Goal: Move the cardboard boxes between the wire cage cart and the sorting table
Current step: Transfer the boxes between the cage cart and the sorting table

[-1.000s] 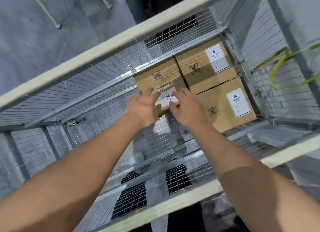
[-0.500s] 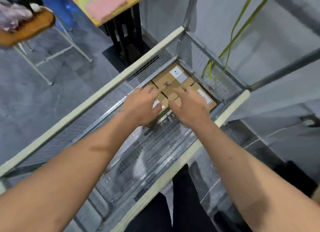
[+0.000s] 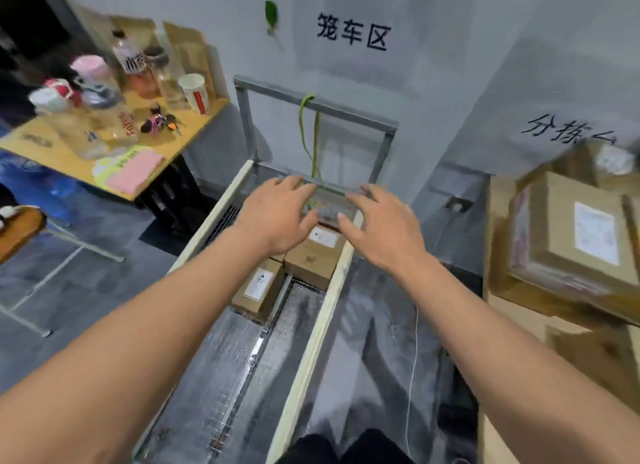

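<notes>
The wire cage cart runs down the middle of the head view, with pale rails on both sides. Cardboard boxes with white labels lie at its far end: one toward the left and one beside it, partly hidden by my hands. My left hand and my right hand hover above the cart's far end, fingers spread, holding nothing. The sorting table at the right carries stacked cardboard boxes.
A yellow table at the left holds bottles, cups and a pink cloth. A green cord hangs from the cart's metal frame. A round stool stands at the far left. Grey floor lies between.
The view has lifted from deep inside the cage to above it. Both hands have risen off the box in the cart and now hover empty.
</notes>
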Action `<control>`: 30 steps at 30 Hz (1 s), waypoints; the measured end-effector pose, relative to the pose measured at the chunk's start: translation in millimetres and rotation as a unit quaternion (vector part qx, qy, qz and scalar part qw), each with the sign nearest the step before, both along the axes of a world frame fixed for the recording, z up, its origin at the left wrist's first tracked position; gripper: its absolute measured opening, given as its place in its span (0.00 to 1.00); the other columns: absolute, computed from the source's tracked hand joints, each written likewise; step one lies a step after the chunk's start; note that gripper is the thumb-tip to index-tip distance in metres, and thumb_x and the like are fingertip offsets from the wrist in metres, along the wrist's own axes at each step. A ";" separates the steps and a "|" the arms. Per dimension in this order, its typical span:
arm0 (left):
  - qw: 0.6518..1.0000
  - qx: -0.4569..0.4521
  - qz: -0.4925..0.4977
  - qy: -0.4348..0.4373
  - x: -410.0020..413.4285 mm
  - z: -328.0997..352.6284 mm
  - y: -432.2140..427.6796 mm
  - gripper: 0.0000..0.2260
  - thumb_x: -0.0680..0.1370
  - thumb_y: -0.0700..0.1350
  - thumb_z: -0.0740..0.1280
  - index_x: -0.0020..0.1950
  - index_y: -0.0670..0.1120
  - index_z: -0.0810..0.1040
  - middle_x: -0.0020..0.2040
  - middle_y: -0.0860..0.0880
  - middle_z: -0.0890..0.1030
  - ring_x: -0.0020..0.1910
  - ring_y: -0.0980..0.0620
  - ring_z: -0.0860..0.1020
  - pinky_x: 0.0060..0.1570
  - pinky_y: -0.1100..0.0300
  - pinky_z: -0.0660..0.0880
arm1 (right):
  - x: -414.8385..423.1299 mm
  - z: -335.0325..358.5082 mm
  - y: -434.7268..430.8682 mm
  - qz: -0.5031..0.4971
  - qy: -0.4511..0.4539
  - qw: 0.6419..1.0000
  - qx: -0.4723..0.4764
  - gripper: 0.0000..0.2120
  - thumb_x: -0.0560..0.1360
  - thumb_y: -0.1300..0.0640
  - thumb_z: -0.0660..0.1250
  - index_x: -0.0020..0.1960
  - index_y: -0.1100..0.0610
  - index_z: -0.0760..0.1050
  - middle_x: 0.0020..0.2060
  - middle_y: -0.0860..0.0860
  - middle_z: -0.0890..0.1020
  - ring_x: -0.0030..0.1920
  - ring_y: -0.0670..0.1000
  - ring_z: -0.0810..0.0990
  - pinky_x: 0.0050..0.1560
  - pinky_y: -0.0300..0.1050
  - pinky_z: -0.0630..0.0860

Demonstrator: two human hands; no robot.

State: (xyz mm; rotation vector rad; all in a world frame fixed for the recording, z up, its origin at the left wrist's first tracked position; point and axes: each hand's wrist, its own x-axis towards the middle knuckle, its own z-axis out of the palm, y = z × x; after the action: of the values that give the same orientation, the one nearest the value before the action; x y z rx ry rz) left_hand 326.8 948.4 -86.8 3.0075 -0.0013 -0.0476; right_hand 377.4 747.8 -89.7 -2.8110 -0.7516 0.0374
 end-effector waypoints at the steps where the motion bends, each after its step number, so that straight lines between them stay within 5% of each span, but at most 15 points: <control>1: 1.000 -0.002 -0.010 -0.004 1.9 8.6 -14.1 0.27 0.83 0.60 0.57 0.79 0.50 0.67 0.79 0.44 0.68 0.74 0.38 0.70 0.72 0.44 0.68 | -3.1 5.6 -14.7 -0.014 0.000 1.000 0.004 0.26 0.81 0.37 0.58 0.75 0.47 0.73 0.77 0.53 0.70 0.75 0.56 0.70 0.72 0.58 0.68; 16: 0.981 -0.005 -0.191 -0.032 -3.7 77.5 -255.0 0.26 0.84 0.58 0.59 0.80 0.51 0.66 0.80 0.47 0.65 0.75 0.40 0.67 0.70 0.45 0.69 | -79.2 60.2 -255.5 -0.205 -0.061 0.975 0.052 0.27 0.81 0.37 0.59 0.76 0.49 0.72 0.76 0.52 0.71 0.74 0.55 0.70 0.73 0.56 0.68; 30: 0.901 -0.050 -0.430 -0.016 4.7 69.1 -462.0 0.24 0.84 0.56 0.60 0.79 0.52 0.67 0.79 0.49 0.66 0.75 0.44 0.68 0.69 0.47 0.70 | -159.6 57.1 -423.4 -0.447 -0.048 0.892 0.049 0.24 0.81 0.40 0.61 0.74 0.48 0.74 0.76 0.50 0.70 0.74 0.54 0.70 0.72 0.56 0.69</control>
State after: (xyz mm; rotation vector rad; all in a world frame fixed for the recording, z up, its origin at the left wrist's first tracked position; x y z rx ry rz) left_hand 331.5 486.4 -17.7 2.6425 -1.2737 -0.0808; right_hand 217.9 324.4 -32.6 -2.7838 0.5598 -0.2859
